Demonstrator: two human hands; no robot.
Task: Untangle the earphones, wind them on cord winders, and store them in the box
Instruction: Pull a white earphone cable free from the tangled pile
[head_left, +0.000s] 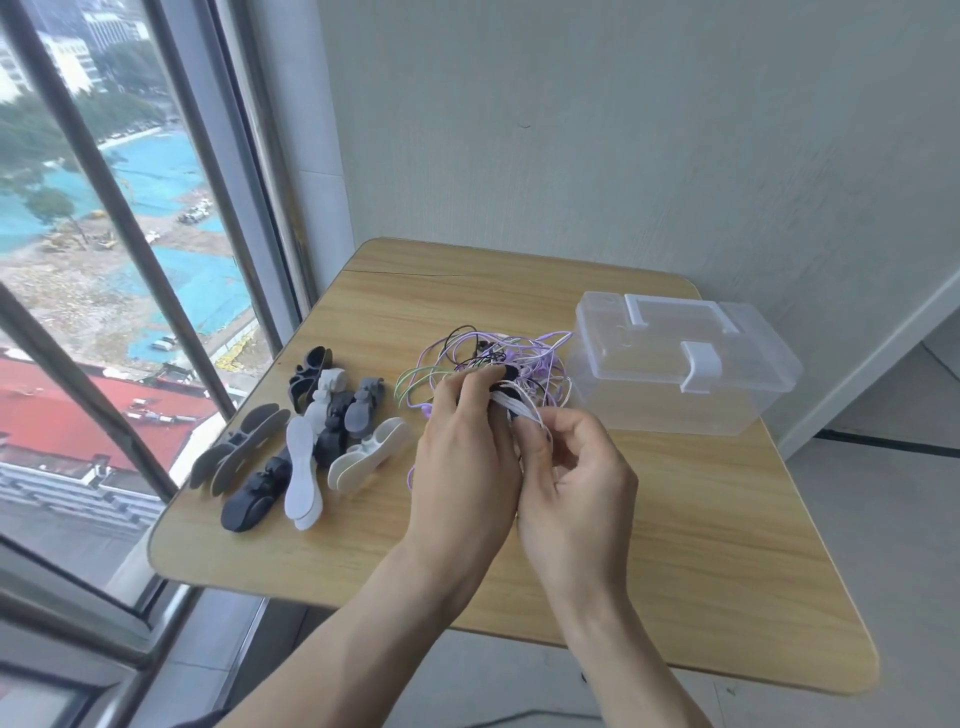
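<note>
Mid-task, early stage: one black cord winder (506, 387) was held in the left hand (465, 457), fingers curled round it, above the worktop (675, 519). A white earphone cord (519, 408) was seen wrapped in several turns on that winder, with its free strand pinched by the right hand (576, 483); the two hands were close together, almost touching. Winding of this first cord was judged partly done, not finished. The remaining earphones (498, 358) were left as a tangle of purple, green, black and white cords on the worktop just behind the hands, between the winders and the box. Spare cord winders (306, 441) in black, grey and white were piled at the left side of the worktop, none seen wound. The clear plastic box (680, 364) was sat at the right rear, lid closed, latch down, and nothing could be made out inside it. Left to do, by estimate: finish this wrap, separate and wind the rest, open the box, store everything.
</note>
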